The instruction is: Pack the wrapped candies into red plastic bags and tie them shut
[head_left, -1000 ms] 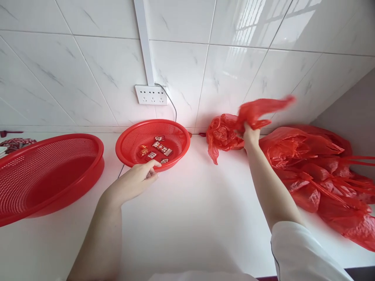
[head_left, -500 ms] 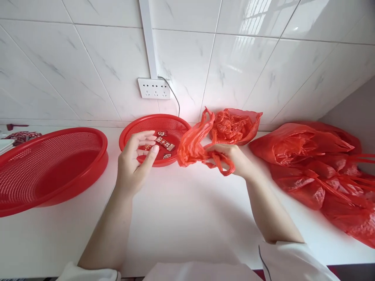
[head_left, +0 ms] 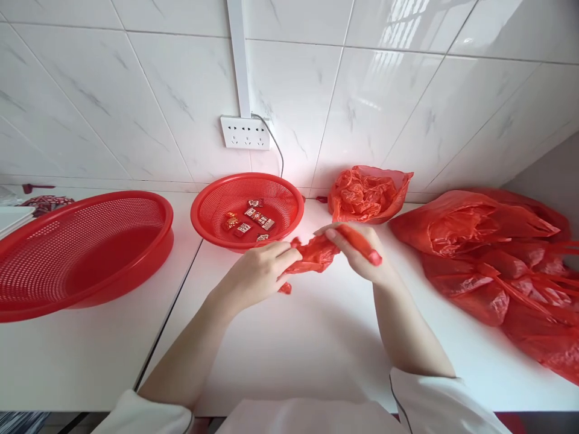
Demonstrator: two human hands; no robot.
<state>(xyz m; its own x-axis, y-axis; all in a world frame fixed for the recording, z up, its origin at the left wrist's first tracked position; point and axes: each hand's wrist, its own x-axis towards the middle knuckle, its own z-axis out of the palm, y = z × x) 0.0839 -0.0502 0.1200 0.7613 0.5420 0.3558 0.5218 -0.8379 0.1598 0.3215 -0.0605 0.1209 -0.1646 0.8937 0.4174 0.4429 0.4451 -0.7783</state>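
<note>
Crumpled red thin-film plastic bag [head_left: 316, 254] stretches between our 2 hands near the middle of the frame, just below and to the right of the round red mesh plastic basket [head_left: 216, 208]. Our left hand [head_left: 259, 274] pinches its left end between thumb and curled fingers, though the fingertips are partly hidden; a small scrap of red film pokes out below them. Our right hand [head_left: 359, 253] grips the other end, thumb pressed along the top, and a twisted red tail lies across the back of that grip.

We judge the bag to be very light and limp, with no stiffness of its own, so it goes wherever we pull it. Its film looks slick and likely clings to itself, and a sharp tug at 1 spot could stretch or tear it. We would do best to take hold at the gathered ends or the rim, with thumb and forefinger on each side, and rub the layers apart gently.

Small printed red packets [head_left: 260, 218] lie on the basket floor, apart from our fingers. A heap of wrinkled red plastic film [head_left: 367, 190] sits against the wall at upper right of centre, and bulging red plastic bags [head_left: 479, 265] crowd the right edge.
</note>
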